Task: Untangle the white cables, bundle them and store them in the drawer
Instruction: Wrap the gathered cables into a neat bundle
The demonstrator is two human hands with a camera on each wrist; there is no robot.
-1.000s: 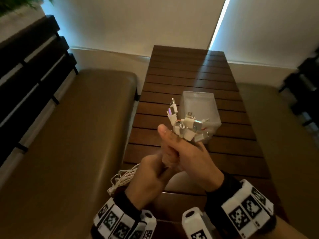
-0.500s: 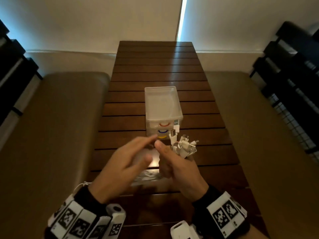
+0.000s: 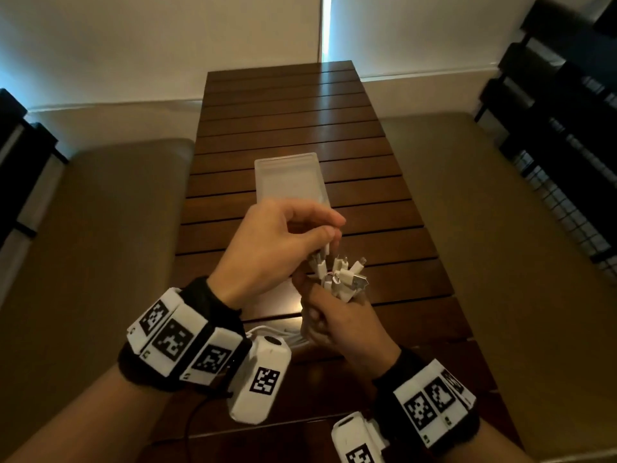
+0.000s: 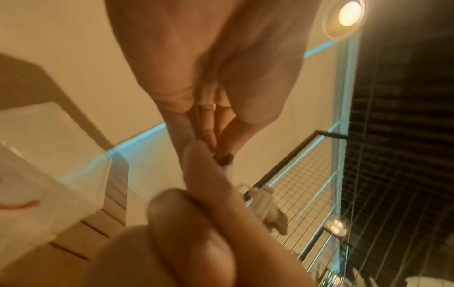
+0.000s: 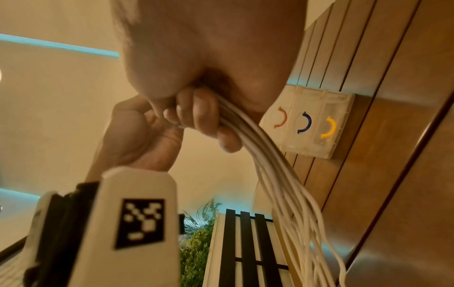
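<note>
My right hand (image 3: pixel 337 315) grips a bundle of white cables (image 3: pixel 344 282) upright over the wooden table (image 3: pixel 300 105), plug ends fanned out above the fist. The loose cable lengths (image 5: pixel 282 174) hang below the fist (image 5: pixel 196 112) toward the table. My left hand (image 3: pixel 329 235) reaches over from the left and pinches one white plug at the top of the bundle between thumb and fingers. A plug (image 4: pixel 263 200) shows beside the fingers in the left wrist view. The translucent drawer unit (image 3: pixel 290 178) stands just behind the hands; its front (image 5: pixel 341 108) carries orange, blue and yellow handles, all drawers closed.
Padded benches flank the narrow table on the left (image 3: pixel 100 228) and on the right (image 3: pixel 484 228), each with a dark slatted back. The table runs away to a pale wall. A green plant (image 5: pixel 199 242) shows in the right wrist view.
My left hand, spread open beside the plugs half a second ago, has closed and now pinches one plug. My right hand keeps its grip on the bundle. The head view has swung right.
</note>
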